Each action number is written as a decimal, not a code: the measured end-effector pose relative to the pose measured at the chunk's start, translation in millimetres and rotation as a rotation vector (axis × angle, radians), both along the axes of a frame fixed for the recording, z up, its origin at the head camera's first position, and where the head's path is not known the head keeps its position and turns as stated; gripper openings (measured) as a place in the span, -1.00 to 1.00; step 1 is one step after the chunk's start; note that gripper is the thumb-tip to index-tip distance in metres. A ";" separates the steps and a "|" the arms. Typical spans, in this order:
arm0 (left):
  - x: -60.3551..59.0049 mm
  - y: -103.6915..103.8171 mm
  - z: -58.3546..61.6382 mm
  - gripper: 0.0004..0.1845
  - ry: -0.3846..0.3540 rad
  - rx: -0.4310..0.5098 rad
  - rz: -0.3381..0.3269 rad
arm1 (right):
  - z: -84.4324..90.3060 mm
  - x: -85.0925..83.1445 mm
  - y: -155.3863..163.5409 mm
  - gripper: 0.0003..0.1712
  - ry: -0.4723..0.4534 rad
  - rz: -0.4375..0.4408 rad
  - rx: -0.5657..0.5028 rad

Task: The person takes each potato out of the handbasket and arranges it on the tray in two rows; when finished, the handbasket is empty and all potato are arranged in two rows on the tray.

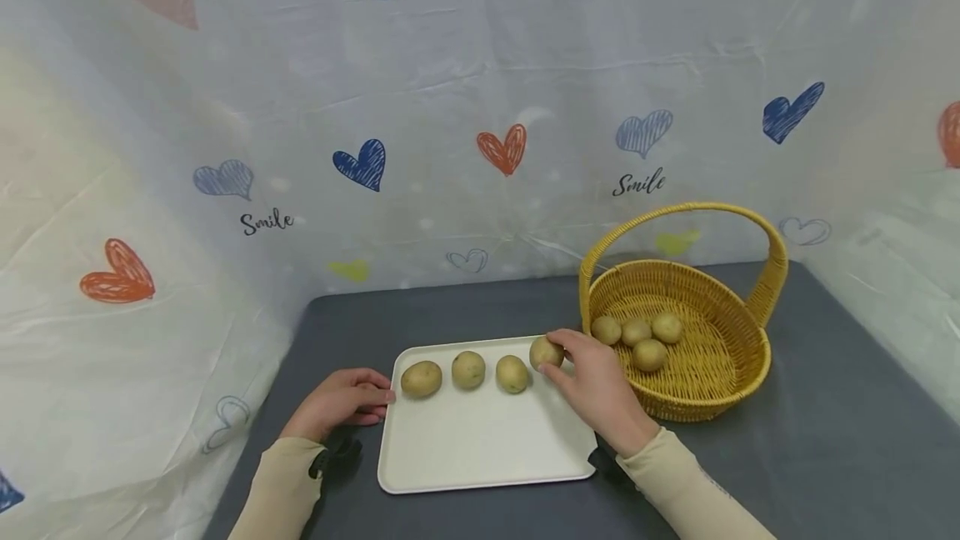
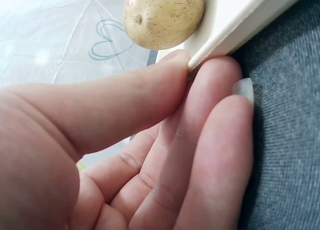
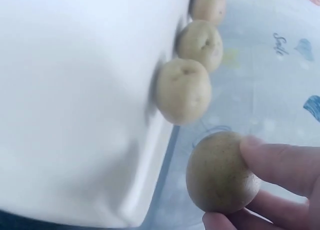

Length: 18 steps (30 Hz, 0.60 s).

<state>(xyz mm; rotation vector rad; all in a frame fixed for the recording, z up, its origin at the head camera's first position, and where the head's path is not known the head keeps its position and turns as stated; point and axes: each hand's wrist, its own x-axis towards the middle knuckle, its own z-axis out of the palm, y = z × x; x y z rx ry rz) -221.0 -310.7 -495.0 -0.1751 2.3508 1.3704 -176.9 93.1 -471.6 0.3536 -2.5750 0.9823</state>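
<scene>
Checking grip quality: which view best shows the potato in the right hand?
Right wrist: the held potato fills the frame, pinched by fingers. Head view shows it small, partly covered by the right hand. Left wrist doesn't show it.

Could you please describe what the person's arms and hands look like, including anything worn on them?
Both hands, the left hand and the right hand, are bare, with no gloves or rings visible. Each forearm is covered by a close-fitting, long beige sleeve ending at the wrist. A small dark strap or device sits at the left cuff. The left wrist view shows a trimmed, unpainted fingernail.
</scene>
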 end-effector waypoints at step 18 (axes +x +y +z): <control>-1.0 0.7 -0.8 -0.58 -0.003 0.006 -0.002 | -15.5 -8.7 -7.9 -0.57 -0.034 -0.031 0.018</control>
